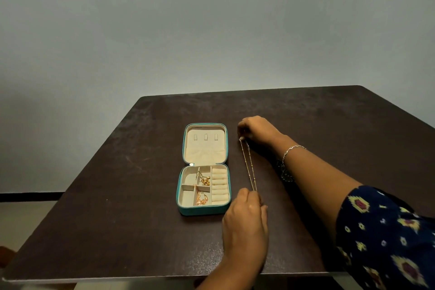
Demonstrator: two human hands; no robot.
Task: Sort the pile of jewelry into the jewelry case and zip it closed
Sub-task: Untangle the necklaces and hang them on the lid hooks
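A teal jewelry case lies open on the dark table, its cream lid folded back. Gold pieces and a pink-gold chain sit in its middle compartments; the ring rolls on the right hold nothing. A thin gold beaded necklace is stretched doubled just right of the case. My right hand pinches its far end, and my left hand pinches its near end. A small dark beaded piece lies on the table beside my right forearm, partly hidden.
The dark brown table ends in a front edge near me and a left edge that slants away. A grey wall stands behind it. My right wrist wears a silver bracelet.
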